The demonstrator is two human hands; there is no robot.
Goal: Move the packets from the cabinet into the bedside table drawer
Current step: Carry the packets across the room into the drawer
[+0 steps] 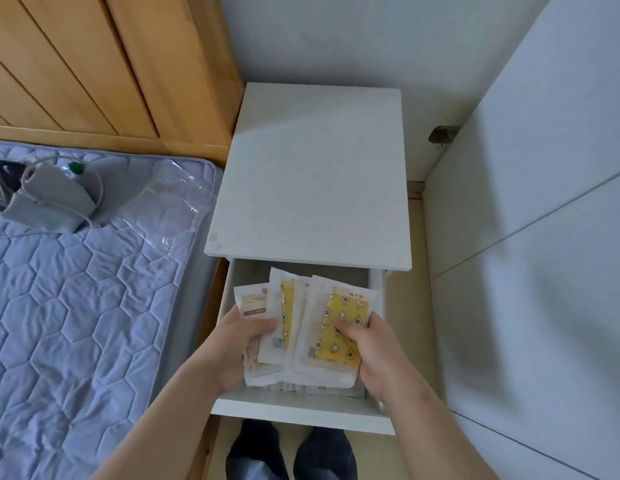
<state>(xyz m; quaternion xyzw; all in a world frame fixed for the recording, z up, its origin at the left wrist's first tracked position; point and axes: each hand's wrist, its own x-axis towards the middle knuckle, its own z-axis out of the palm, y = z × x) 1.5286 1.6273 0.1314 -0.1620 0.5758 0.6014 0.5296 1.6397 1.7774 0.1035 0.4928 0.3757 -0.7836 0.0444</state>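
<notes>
Plainly the packets [312,327] are light, flat and slick, a loose fan (apt to slide apart), best pinched by their near edges. They sit within the open drawer [301,414] — left hand [237,348] gripping those toward its left wall, right hand [374,355] pinching the yellow ones toward its right.

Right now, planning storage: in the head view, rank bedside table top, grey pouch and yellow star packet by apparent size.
1. bedside table top
2-3. grey pouch and yellow star packet look alike; packet is nearer, so unranked.
</notes>
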